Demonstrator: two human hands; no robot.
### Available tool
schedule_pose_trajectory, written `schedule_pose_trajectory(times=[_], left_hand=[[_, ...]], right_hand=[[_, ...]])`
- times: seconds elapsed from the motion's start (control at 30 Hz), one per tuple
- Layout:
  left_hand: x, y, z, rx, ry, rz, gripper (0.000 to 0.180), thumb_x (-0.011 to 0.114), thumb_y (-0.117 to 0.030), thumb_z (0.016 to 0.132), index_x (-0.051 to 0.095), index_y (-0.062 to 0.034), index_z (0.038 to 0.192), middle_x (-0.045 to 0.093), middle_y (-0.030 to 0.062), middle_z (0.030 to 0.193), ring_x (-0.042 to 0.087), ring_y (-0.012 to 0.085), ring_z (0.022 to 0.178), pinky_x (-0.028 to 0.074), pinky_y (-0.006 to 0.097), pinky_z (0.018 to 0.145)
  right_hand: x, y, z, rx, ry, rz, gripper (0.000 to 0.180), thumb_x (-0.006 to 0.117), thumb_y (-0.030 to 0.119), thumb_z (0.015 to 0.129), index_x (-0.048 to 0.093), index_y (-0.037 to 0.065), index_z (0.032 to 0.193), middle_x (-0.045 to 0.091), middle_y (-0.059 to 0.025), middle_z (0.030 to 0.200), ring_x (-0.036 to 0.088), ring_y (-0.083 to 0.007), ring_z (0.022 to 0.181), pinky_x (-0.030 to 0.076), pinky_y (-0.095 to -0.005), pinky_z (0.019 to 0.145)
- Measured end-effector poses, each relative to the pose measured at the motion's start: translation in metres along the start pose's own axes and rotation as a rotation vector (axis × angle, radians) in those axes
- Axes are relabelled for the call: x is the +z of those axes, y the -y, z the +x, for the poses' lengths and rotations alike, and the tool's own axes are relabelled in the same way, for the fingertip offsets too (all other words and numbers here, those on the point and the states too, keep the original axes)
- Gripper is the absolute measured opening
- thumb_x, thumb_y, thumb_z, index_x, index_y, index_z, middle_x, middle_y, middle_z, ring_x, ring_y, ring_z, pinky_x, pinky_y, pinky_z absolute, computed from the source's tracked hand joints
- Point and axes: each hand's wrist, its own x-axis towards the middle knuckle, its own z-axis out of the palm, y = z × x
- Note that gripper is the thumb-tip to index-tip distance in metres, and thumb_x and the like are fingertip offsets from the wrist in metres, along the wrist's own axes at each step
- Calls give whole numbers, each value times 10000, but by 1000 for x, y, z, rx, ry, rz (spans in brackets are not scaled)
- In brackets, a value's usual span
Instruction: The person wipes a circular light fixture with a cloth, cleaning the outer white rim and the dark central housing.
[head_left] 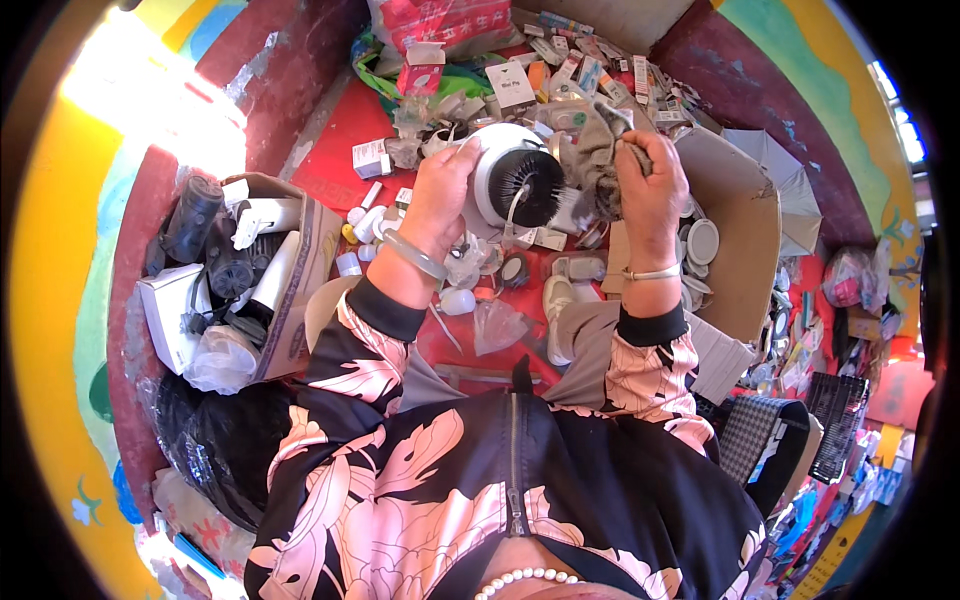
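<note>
My left hand (pixel 443 197) is closed round the left side of a white rounded device (pixel 487 165) with a black ribbed round face. A pale cord or tube hangs across that dark face. Opposite it, my right hand (pixel 651 187) pinches a crumpled grey-brown cloth (pixel 598 150), which hangs just to the right of the device. A clear gap cannot be made out between cloth and device. Below my hands lie a clear plastic bag (pixel 499 327), a small white jar (pixel 457 302) and several little caps and bottles on red sheeting.
At the left stands a cardboard box (pixel 312 275) filled with dark cylinders and white appliances. An open carton (pixel 738 230) with white round lids is at the right. Many small boxes (pixel 512 86) are piled at the back, near a red bag (pixel 440 25). Black plastic (pixel 215 440) lies at lower left.
</note>
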Motion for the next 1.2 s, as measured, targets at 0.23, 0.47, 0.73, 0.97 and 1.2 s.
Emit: schedule_pose_trajectory(times=[0.23, 0.47, 0.73, 0.97, 1.2], left_hand=[[0, 11, 4, 11, 29, 79, 293, 461, -225, 956, 592, 28, 1027, 650, 103, 914, 635, 184, 773, 520, 324, 704], [2, 11, 0, 7, -27, 59, 287, 495, -210, 943, 609, 50, 989, 652, 96, 873, 622, 164, 735, 503, 304, 680], [-12, 3, 14, -60, -7, -271, 274, 450, -184, 952, 569, 42, 1053, 645, 142, 973, 633, 224, 839, 512, 361, 768], [-15, -7, 14, -79, 233, -432, 398, 378, -197, 963, 427, 47, 1274, 549, 196, 1209, 565, 312, 1090, 450, 454, 966], [-13, -8, 16, -33, 318, -501, 436, 395, -202, 949, 397, 39, 1313, 511, 211, 1263, 524, 334, 1153, 423, 487, 1000]], right_hand=[[31, 51, -32, -277, 303, 74, 147, 670, 96, 746, 619, 77, 883, 596, -106, 943, 585, -311, 880, 484, -376, 765], [32, 4, -17, -129, -28, -174, 99, 615, 76, 785, 558, 59, 864, 576, -122, 835, 570, -326, 795, 476, -400, 687], [-18, -30, 8, 506, -190, 714, 47, 618, 43, 849, 620, 16, 888, 602, 14, 776, 550, -46, 668, 457, -182, 608], [-28, -31, 6, 691, 82, 1224, 50, 548, 34, 873, 567, 25, 918, 625, -26, 832, 600, -85, 692, 510, -220, 628], [-28, -10, 5, 741, 138, 1118, 271, 557, 113, 881, 576, -33, 1108, 655, -70, 939, 636, -126, 760, 525, -241, 680]])
